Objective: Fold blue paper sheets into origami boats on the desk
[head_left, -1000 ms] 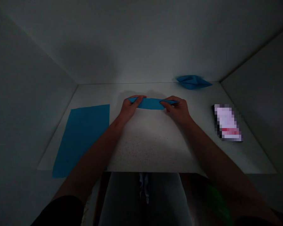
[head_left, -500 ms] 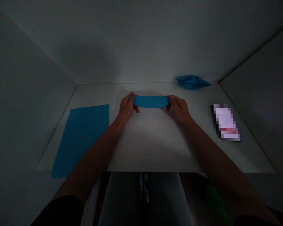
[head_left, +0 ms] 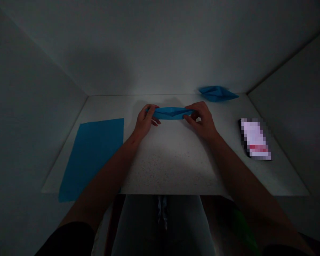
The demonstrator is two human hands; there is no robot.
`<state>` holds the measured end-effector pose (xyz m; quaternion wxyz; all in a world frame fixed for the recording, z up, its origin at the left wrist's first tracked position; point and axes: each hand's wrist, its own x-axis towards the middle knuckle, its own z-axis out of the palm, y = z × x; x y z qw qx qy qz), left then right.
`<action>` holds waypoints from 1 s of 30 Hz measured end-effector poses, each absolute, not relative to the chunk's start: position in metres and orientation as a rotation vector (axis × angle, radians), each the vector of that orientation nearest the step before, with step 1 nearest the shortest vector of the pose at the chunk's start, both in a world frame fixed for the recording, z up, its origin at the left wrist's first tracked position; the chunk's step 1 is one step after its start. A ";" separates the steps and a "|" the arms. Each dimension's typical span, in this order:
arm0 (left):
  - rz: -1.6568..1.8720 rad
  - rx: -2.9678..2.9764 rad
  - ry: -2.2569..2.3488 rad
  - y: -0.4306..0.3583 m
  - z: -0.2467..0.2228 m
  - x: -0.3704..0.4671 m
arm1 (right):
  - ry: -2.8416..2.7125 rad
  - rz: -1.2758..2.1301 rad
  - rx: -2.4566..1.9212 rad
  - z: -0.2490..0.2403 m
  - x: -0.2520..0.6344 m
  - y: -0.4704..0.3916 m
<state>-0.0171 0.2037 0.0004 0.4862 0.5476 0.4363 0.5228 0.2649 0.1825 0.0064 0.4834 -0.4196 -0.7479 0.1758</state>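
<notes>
A folded blue paper boat [head_left: 169,116] stretches between my hands over the middle of the white table [head_left: 162,160]. Its long top is parted, showing a dark slit with a small raised point at the centre. My left hand [head_left: 146,117] pinches the left end between thumb and fingers, its lower fingers hanging free below. At the right end, my right hand [head_left: 202,117] grips the paper with thumb in front and forefinger on top. Parts of both ends are hidden by the fingers.
Another blue paper boat [head_left: 217,94] lies at the back right against the wall [head_left: 160,53]. Blue paper sheet [head_left: 96,153] rests at the left, overhanging the front edge, partly under my left forearm. A phone [head_left: 256,138] with a blurred screen lies at the right.
The blue paper has turned from a flat band facing me to a view of its parted top. My right hand has shifted its grip, thumb now in front.
</notes>
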 end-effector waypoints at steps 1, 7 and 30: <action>1.266 1.340 1.055 0.203 0.000 -0.017 | -1.854 0.431 -1.009 0.006 0.266 0.183; 1.252 1.387 1.005 0.203 -0.003 -0.019 | -1.965 0.468 -1.006 0.009 0.276 0.186; 1.159 1.600 1.008 0.197 -0.001 -0.018 | -1.353 -0.309 -2.010 0.006 0.367 0.187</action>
